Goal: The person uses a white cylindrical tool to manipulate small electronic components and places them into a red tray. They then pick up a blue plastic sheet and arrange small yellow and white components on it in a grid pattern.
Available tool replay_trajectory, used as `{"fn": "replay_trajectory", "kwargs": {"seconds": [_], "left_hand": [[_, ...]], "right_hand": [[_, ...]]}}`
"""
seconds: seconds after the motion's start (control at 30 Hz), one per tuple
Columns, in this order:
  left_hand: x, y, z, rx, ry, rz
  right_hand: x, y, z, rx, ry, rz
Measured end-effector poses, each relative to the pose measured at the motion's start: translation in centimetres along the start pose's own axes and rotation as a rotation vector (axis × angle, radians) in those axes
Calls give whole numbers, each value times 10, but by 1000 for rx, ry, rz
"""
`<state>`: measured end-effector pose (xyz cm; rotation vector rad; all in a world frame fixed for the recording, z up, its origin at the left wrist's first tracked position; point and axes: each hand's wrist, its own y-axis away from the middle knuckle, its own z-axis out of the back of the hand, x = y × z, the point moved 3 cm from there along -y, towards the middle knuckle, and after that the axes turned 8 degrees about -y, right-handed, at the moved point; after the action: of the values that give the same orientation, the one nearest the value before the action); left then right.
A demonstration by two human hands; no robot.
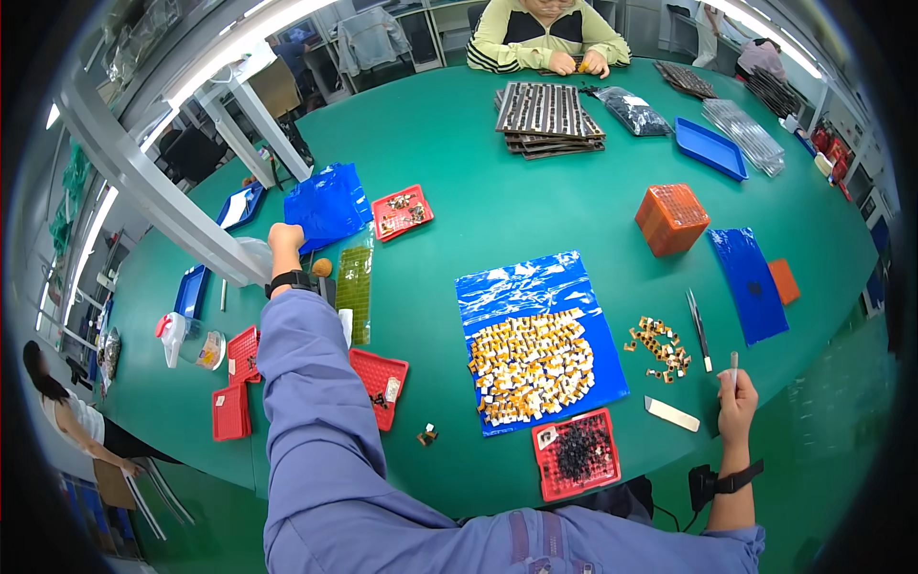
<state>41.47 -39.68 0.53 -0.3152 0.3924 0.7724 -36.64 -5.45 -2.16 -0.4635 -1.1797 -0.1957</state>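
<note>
My left hand [286, 237] stretches to the far left, curled closed beside the lower left edge of a crinkled blue plastic sheet [333, 203]. Its fingertips are hidden, so what it holds, if anything, does not show. At the right table edge my right hand [735, 406] is wrapped round a thin greyish stick [733, 361], whose upper end pokes out. Near that hand lie dark tweezers [699, 327] with a pale end and a flat cream strip [671, 414]. Many small white-and-orange parts [531, 368] cover a blue sheet [516, 284] in front of me; a smaller pile [660, 346] sits beside it.
A red tray [544, 469] of black bits stands close to me. Other red trays [403, 212], a clear jar [203, 346] and a grey post [158, 182] are leftward. An orange block [672, 220] stands right. Opposite, a person [547, 38] works behind stacked panels [549, 113].
</note>
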Motion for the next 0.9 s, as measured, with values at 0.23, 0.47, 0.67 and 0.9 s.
{"fn": "replay_trajectory", "kwargs": {"seconds": [0.23,0.47,0.67,0.9], "left_hand": [[-17,31,8,-72,579,-2],[-24,22,11,-84,626,-1],[-17,-20,-21,-174,776,-184],[-14,-4,41,28,922,-392]], "right_hand": [[2,1,7,15,48,-2],[4,3,4,11,63,-18],[12,7,7,-67,110,52],[14,2,4,-50,70,89]]}}
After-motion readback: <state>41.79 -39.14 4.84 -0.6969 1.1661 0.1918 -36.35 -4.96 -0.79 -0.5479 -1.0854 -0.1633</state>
